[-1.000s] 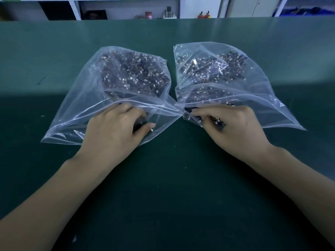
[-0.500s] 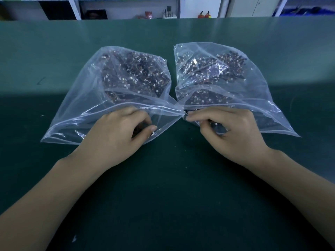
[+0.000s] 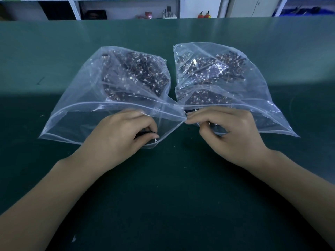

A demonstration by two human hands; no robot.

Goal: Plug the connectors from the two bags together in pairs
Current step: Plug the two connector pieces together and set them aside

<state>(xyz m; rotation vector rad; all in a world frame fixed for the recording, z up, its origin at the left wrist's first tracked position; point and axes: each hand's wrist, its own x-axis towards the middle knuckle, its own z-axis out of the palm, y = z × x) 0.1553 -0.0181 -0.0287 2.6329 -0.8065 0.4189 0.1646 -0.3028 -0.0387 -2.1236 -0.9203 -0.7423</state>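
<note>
Mostly, what our fingers hold is hard for us to read: our left hand (image 3: 119, 134) sits in the mouth of the left bag (image 3: 76, 113), its fingers curled and its thumb pressed in against something dark with a small white tip, though the film and our knuckles hide most of it. Our right hand (image 3: 228, 134) reaches into the mouth of the right bag (image 3: 262, 98), its fingers bent and its fingertips pinching at the bag's near corner, where dark pieces show beneath them; whether they grip a connector or only plastic we cannot tell. The connectors (image 3: 137, 75) lie heaped in the far half of each bag, a dark tangle with white specks, too small and too jumbled for us to make out which way any one points. Both bags lie flat on the green worktop (image 3: 168, 187), their long axes running away from us and splaying apart toward the far side, open mouths toward us and near corners touching between our hands. Bare worktop spreads on the near side around our forearms, and a broad strip lies beyond the bags up to the far edge, behind which shelves (image 3: 126, 9) stand blurred.
</note>
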